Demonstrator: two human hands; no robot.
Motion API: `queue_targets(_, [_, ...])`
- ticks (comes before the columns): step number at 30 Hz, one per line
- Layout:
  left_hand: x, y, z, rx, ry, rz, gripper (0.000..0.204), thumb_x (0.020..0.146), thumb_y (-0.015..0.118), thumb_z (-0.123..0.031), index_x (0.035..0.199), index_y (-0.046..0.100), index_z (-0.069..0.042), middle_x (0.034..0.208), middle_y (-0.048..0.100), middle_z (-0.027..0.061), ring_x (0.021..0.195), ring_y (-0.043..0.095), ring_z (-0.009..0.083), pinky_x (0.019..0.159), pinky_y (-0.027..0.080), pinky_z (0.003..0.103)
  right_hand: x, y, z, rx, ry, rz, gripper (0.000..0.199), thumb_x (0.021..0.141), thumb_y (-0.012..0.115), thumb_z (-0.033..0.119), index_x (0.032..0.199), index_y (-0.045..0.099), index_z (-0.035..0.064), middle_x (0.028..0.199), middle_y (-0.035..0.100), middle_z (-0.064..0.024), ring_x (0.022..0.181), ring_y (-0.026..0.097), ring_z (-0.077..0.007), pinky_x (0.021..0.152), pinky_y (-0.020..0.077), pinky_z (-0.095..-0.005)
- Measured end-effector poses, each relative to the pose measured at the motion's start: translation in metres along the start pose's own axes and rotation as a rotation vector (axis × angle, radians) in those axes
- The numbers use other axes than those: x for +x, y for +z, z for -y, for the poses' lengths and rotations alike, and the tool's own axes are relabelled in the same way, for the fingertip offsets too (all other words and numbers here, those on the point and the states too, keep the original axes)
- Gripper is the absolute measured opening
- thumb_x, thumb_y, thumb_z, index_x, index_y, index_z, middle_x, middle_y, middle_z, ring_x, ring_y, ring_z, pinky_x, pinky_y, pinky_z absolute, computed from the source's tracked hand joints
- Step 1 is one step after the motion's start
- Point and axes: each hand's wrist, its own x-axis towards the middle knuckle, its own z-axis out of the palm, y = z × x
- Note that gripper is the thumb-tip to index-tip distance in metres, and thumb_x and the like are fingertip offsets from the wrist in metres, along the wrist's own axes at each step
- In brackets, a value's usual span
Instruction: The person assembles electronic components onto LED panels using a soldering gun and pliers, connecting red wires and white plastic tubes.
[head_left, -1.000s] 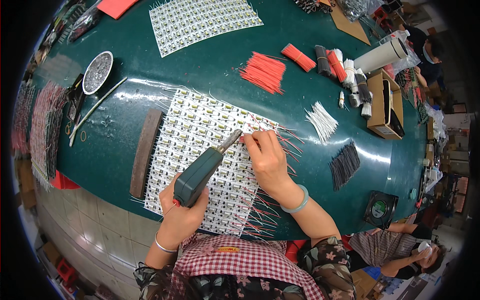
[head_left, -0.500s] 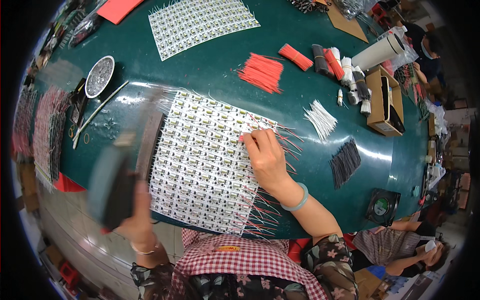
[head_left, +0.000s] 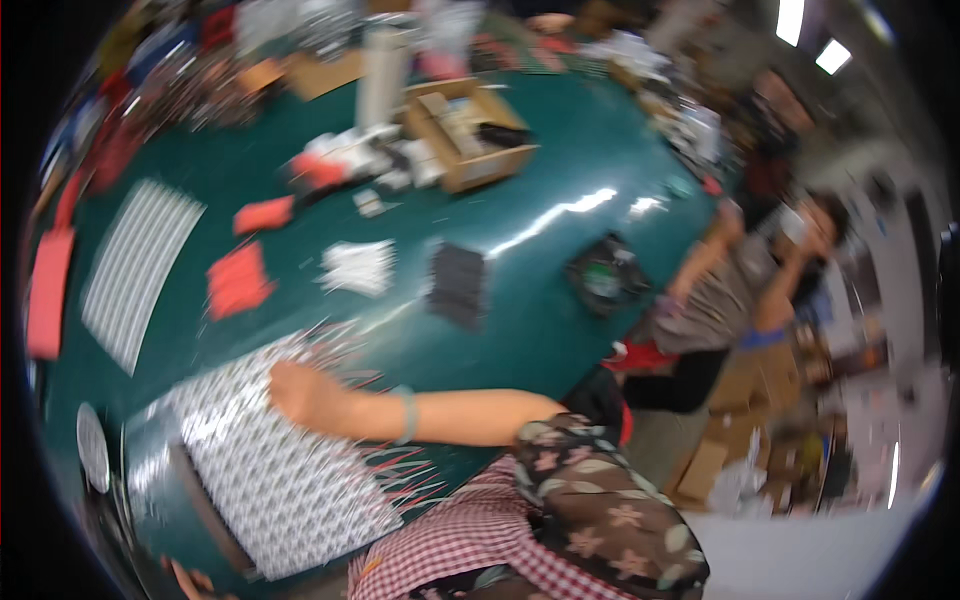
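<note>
I find a white rectangular panel of small circuit boards point(head_left: 275, 475) on the glossy dark green table point(head_left: 545, 325), beside a long narrow brown bar point(head_left: 212, 512). The right hand point(head_left: 308, 396) is over the panel, fingers curled; blur hides any hold. The left hand point(head_left: 188, 580) shows partly at the lower rim; its opening and hold I cannot tell. I judge wiring in hand, with thin red and white wires point(head_left: 405, 468) along one edge; the next move calls for steady right-hand placement.

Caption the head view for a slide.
Right hand over a pale circuit-board panel, with red, white and black wire piles nearby.
</note>
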Motion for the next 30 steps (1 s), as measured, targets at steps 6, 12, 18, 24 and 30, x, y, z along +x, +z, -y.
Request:
queue_targets(6, [0.036,-0.02,0.058,0.115,0.243,0.339,0.021,0.077,0.072,0.004,0.099,0.071,0.003,0.095,0.065,0.0128,0.075,0.061,0.0209,0.06,0.052,0.036,-0.002,-0.014,0.007,-0.143,-0.019,-0.101,0.012,0.072,0.06,0.011,0.077,0.057,0.0005,0.083,0.051,-0.0114,0.083,0.053,-0.027,0.071,0.0492,-0.0361])
queue_targets(12, [0.049,-0.043,0.084,0.528,0.536,0.387,0.022,0.08,0.071,0.003,0.102,0.072,0.0,0.099,0.063,0.0132,0.078,0.061,0.0214,0.067,0.053,0.036,-0.042,-0.066,0.019,0.012,0.26,-0.22,0.015,0.08,0.061,0.001,0.094,0.062,-0.0008,0.091,0.054,-0.0124,0.09,0.057,-0.0285,0.076,0.0502,-0.0364])
queue_targets(18, [0.016,-0.068,0.073,0.487,0.46,0.331,0.023,0.081,0.07,0.002,0.103,0.074,-0.004,0.101,0.061,0.0134,0.081,0.062,0.0219,0.072,0.053,0.036,-0.084,-0.086,0.022,0.211,0.653,-0.287,0.015,0.09,0.06,-0.001,0.103,0.067,-0.0012,0.096,0.056,-0.0137,0.089,0.058,-0.0309,0.077,0.0488,-0.038])
queue_targets(24, [-0.012,-0.066,0.062,0.1,0.187,0.355,0.025,0.084,0.068,0.002,0.104,0.076,-0.01,0.103,0.06,0.0137,0.084,0.062,0.0223,0.077,0.052,0.035,-0.092,-0.09,0.02,0.257,0.778,-0.342,0.017,0.093,0.06,0.0,0.106,0.069,0.0007,0.096,0.057,-0.0137,0.087,0.06,-0.0304,0.077,0.0487,-0.0374])
queue_targets(30, [-0.056,-0.045,0.034,0.141,0.356,0.402,0.006,0.086,0.068,-0.003,0.089,0.072,0.0,0.097,0.057,0.009,0.078,0.057,0.0197,0.075,0.05,0.034,-0.093,-0.101,0.016,0.274,0.819,-0.412,0.016,0.093,0.059,0.001,0.105,0.069,0.002,0.095,0.056,-0.0142,0.085,0.058,-0.0314,0.076,0.0473,-0.0387])
